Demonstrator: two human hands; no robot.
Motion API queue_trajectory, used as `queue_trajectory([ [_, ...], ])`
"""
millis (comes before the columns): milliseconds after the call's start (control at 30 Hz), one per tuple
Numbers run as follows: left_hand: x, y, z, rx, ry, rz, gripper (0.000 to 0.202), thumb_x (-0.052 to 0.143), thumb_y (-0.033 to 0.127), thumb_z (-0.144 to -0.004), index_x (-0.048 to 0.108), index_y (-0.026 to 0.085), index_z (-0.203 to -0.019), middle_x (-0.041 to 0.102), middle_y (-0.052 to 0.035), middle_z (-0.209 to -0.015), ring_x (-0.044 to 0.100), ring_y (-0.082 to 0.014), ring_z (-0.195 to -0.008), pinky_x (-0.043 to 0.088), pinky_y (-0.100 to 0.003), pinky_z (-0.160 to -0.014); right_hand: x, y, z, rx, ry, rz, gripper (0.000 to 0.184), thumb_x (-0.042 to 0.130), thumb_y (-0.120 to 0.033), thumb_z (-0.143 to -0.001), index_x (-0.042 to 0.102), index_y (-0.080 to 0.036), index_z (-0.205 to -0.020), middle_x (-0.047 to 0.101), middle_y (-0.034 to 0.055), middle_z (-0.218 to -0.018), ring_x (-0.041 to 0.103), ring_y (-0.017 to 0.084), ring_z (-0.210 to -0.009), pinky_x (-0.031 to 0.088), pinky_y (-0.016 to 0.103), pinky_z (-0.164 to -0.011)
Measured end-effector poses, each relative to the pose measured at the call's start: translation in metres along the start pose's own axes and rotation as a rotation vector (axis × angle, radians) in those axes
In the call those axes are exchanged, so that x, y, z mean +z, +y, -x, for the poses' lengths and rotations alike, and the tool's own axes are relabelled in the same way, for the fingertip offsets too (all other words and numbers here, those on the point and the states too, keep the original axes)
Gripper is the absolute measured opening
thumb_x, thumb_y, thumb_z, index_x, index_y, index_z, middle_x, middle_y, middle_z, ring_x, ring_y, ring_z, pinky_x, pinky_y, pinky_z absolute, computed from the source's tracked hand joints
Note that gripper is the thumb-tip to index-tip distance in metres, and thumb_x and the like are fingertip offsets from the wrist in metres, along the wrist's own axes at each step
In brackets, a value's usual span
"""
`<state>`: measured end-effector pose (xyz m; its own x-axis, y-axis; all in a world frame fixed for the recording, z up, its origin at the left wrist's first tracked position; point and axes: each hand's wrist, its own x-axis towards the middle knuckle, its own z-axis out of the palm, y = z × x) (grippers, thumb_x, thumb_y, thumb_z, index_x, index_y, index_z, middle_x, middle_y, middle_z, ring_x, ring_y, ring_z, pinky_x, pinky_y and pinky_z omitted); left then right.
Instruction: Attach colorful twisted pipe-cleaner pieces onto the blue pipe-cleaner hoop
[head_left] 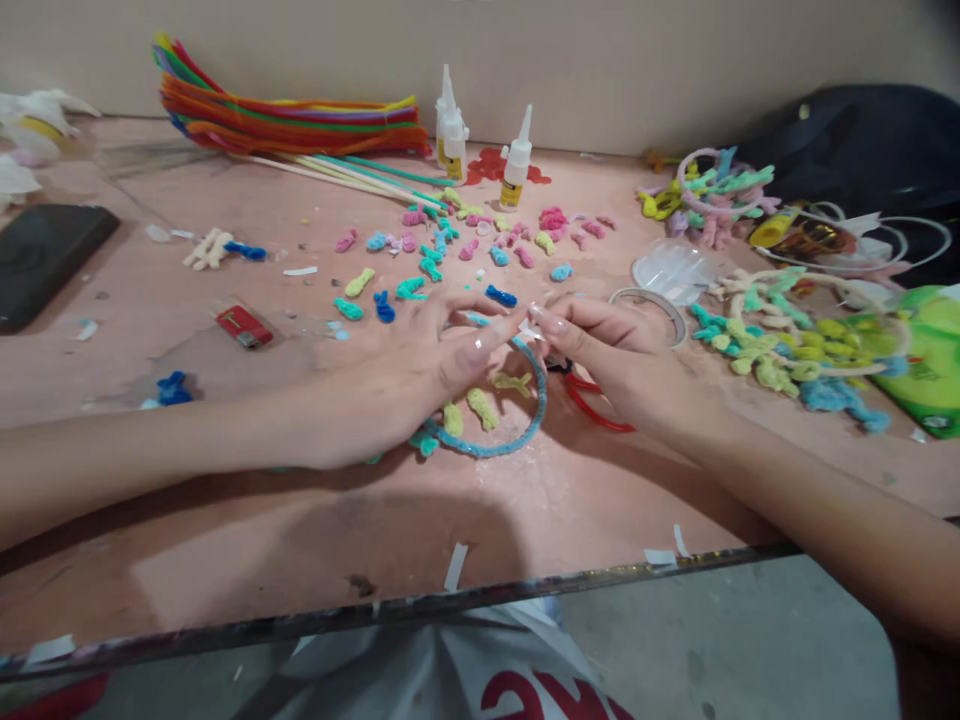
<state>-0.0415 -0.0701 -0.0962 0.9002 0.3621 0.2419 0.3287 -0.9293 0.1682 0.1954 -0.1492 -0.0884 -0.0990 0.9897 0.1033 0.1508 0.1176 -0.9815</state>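
Centre of frame: blue ring [541, 390], likely light, soft-skinned and bendable, best taken by its rim; left hand [431, 355] half-curled over it, hold unclear; right hand [630, 360] alongside, fingers pinched closed on a white strip [529, 329].

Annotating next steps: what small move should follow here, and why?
Probably press the white strip onto the blue ring: the right hand seems to pinch the strip, the left hand has fingertips close beside it, and the ring's rim shows just below.
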Motion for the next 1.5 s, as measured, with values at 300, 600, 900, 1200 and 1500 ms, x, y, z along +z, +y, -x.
queue_trajectory([
  [300, -0.006, 0.006, 0.025, 0.089, 0.026, -0.245, 0.047, 0.042, 0.051, -0.114, 0.065, 0.023, -0.144, 0.062, -0.0100, -0.159, 0.060, -0.0372, -0.139, 0.050, -0.058, -0.115, 0.000, 0.018, 0.002, -0.072, -0.077, 0.509, 0.044, 0.054, -0.034, -0.110, 0.049, -0.021, -0.068, 0.049, -0.0026, -0.067, 0.047, 0.015, -0.068, 0.034, 0.033, -0.073],
  [600, 0.005, 0.008, 0.038, 0.200, 0.076, -0.353, 0.057, 0.034, 0.061, -0.115, 0.062, 0.023, -0.146, 0.065, -0.0035, -0.157, 0.065, -0.0270, -0.135, 0.043, -0.040, -0.107, 0.001, 0.017, 0.005, -0.016, -0.194, 0.668, 0.038, 0.051, -0.023, -0.110, 0.066, -0.018, -0.075, 0.068, 0.0040, -0.079, 0.057, 0.020, -0.084, 0.035, 0.038, -0.085],
  [900, 0.009, 0.005, 0.040, 0.206, 0.087, -0.288, 0.058, 0.036, 0.061, -0.115, 0.059, 0.021, -0.150, 0.068, -0.0042, -0.153, 0.066, -0.0232, -0.128, 0.038, -0.036, -0.112, -0.002, 0.018, 0.006, -0.026, -0.237, 0.725, 0.038, 0.050, -0.028, -0.109, 0.064, -0.018, -0.076, 0.064, 0.0055, -0.078, 0.054, 0.023, -0.085, 0.032, 0.040, -0.081],
  [1200, 0.006, 0.005, 0.041, 0.203, 0.060, -0.206, 0.052, 0.044, 0.056, -0.113, 0.064, 0.021, -0.145, 0.067, -0.0071, -0.154, 0.064, -0.0281, -0.132, 0.030, -0.037, -0.123, -0.003, 0.017, 0.003, 0.010, -0.265, 0.689, 0.037, 0.051, -0.029, -0.109, 0.066, -0.019, -0.078, 0.068, 0.0057, -0.081, 0.057, 0.022, -0.087, 0.035, 0.040, -0.083],
  [1500, 0.004, 0.005, 0.038, 0.212, 0.073, -0.181, 0.047, 0.038, 0.049, -0.116, 0.065, 0.017, -0.138, 0.070, -0.0094, -0.149, 0.066, -0.0253, -0.123, 0.035, -0.038, -0.116, 0.003, 0.013, 0.005, -0.033, -0.243, 0.769, 0.025, 0.053, -0.023, -0.103, 0.065, -0.017, -0.082, 0.065, 0.0050, -0.077, 0.052, 0.020, -0.079, 0.032, 0.035, -0.074],
])
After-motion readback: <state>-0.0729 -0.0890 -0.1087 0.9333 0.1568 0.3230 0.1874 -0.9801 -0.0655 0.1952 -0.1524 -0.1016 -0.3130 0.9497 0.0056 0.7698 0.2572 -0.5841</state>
